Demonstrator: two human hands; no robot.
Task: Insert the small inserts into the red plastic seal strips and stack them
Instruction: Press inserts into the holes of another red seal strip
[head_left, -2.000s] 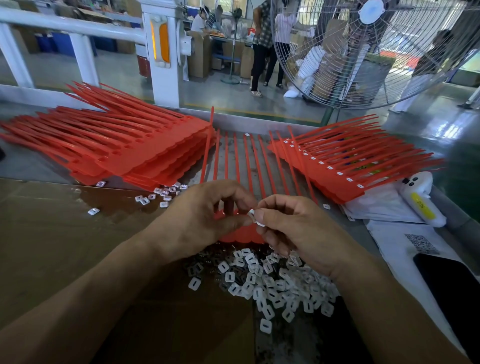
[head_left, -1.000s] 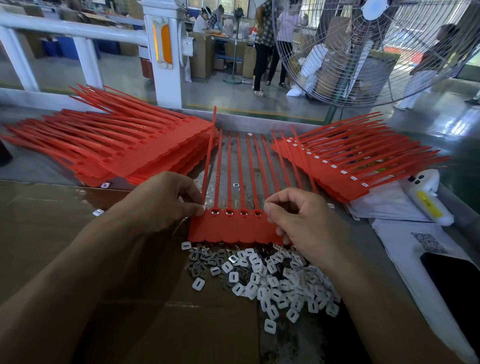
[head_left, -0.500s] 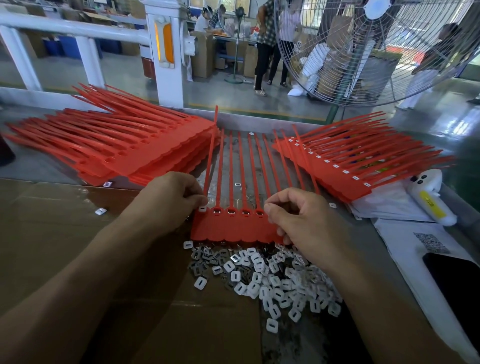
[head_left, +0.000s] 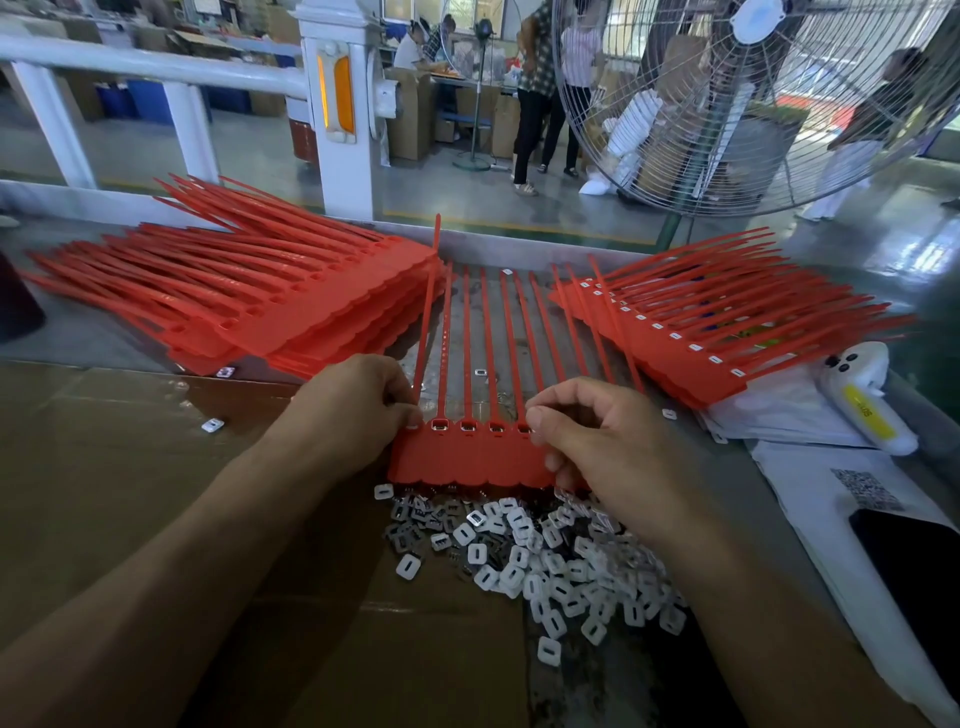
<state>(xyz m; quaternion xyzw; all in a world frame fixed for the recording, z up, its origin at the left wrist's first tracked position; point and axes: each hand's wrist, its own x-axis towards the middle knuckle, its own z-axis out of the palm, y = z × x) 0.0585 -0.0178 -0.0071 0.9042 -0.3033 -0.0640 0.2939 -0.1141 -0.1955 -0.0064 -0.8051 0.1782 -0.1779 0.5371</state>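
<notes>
Seal strip sheet (head_left: 467, 457): flat on counter (head_left: 727, 478), between both hands. Left hand (head_left: 358, 410) fingers pinch its left edge; right hand (head_left: 602, 447) fingers curled at its right edge (grasp unclear). Loose inserts (head_left: 540, 561): heaped just below.

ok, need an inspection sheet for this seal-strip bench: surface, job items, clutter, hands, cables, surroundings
Surface: brown cardboard sheet over a grey bench.
Job's things: red seal strip comb at centre, inserts seated in its visible slots; loose pile of white inserts just in front; stack without inserts on the left; stack with inserts on the right.
Clutter: white handheld device with a yellow label, white papers, stray inserts.
Grippers: left hand pinches the comb's left end; right hand curled over its right end.
Cables: nothing seen.
Surroundings: standing fan, white railing, people behind.
</notes>
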